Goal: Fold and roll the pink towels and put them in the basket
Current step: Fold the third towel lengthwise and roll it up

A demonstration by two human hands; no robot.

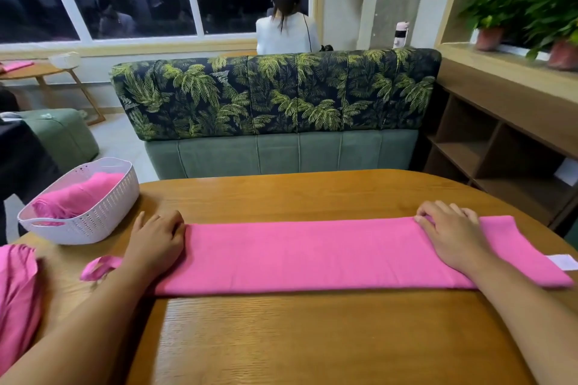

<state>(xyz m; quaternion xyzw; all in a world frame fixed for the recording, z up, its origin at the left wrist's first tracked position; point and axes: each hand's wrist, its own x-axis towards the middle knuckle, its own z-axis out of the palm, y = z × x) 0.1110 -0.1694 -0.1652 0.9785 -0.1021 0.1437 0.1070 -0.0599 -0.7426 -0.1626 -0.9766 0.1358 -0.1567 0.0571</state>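
Observation:
A pink towel [306, 255] lies folded into a long flat strip across the wooden table [297, 334]. My left hand [154, 242] rests palm down on its left end, fingers curled at the edge. My right hand [450, 236] presses flat near the right end, fingertips at the far edge. A white label [564, 261] sticks out at the towel's right tip. The white perforated basket [93, 217] stands at the table's far left with a rolled pink towel [78, 195] inside. Another crumpled pink towel [17, 297] lies at the left edge.
A green sofa with a palm-print back [275, 97] stands just beyond the table. Wooden shelves [500, 147] run along the right, with potted plants [531, 9] above. A person [286, 28] sits behind the sofa, facing the window. A small side table [47, 72] is far left.

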